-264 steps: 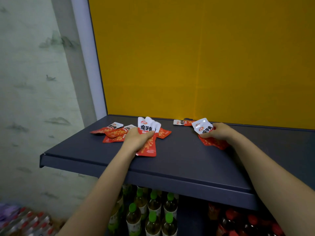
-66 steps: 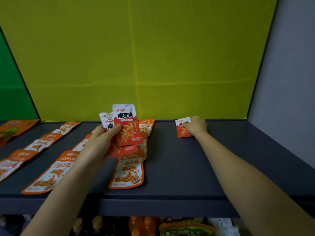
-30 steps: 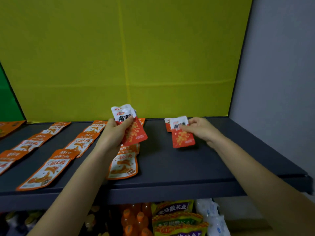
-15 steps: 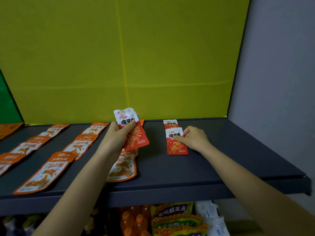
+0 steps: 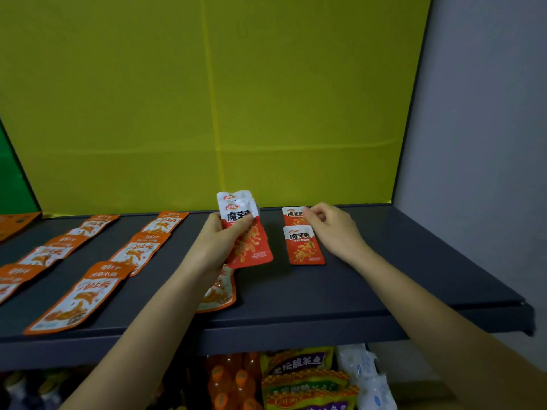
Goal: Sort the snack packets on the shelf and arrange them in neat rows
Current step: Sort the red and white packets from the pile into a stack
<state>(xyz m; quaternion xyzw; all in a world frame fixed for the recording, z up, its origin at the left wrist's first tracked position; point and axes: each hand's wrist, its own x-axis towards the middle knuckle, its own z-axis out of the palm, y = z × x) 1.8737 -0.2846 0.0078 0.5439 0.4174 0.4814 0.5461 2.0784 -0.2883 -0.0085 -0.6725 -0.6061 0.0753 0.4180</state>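
The sorting looks well under way but not finished. On the left of the shelf (image 5: 384, 261), orange packets (image 5: 74, 300) already lie flat in rows running from the front edge to the yellow back panel (image 5: 296, 99), and one more orange packet (image 5: 220, 291) shows under the left forearm. On the right a new row of red packets has only begun: a front red packet (image 5: 305, 247) lies flat with a back red packet (image 5: 293, 217) just behind it, the two touching or slightly overlapping. The left grip (image 5: 219, 241) is curled round a held stack of red packets (image 5: 251, 244), thumb across their white tops, raised above the shelf; my guess is these are what is left to lay down. The right grip (image 5: 331, 229) has bent fingers with the tips at the right edge of the back red packet; whether it pinches or only nudges it I cannot tell. No box or tray is in use; the shelf itself carries everything. The level below holds orange bottles (image 5: 219, 380), yellow snack bags (image 5: 302, 377) and white packs (image 5: 364, 371).
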